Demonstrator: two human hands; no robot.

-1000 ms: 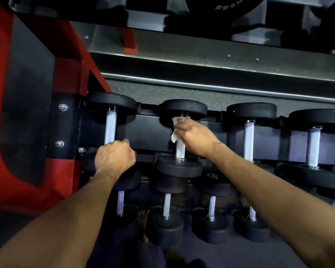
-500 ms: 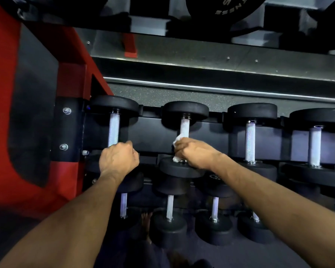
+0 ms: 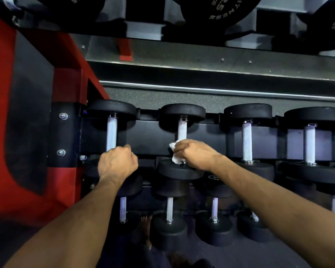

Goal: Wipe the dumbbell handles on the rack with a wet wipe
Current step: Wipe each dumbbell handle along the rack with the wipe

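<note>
Right hand (image 3: 196, 154) curled round the near end of the second dumbbell handle (image 3: 181, 132) on the upper row, pinching a crumpled white wet wipe (image 3: 174, 154) against the knurled metal just above the near weight head (image 3: 179, 170); wipe bunched at 9 o'clock of the knuckles, sticking out past the fingers rather than wrapped all the way round. Left hand (image 3: 117, 164) fisted round the near end of the first dumbbell handle (image 3: 111, 135), at 9 o'clock from the right hand, apparently steadying the body. Far stretch of the second handle bare, toward 12 o'clock. Two more upper-row handles untouched at 3 o'clock, third handle (image 3: 247, 141) and fourth handle (image 3: 309, 144), plus a lower row (image 3: 169, 208) at 6 o'clock. Likely risks from here: wipe slipping out of the pinch and dropping between the racked weights, since only a bunched corner seems trapped; underside of the handle missed, for lack of a twist of the wrist; knurling snagging and tearing the thin wipe under a hard drag; knuckles jammed against the weight head at the end of the stroke; wipe drying out before the remaining handles are reached
</note>
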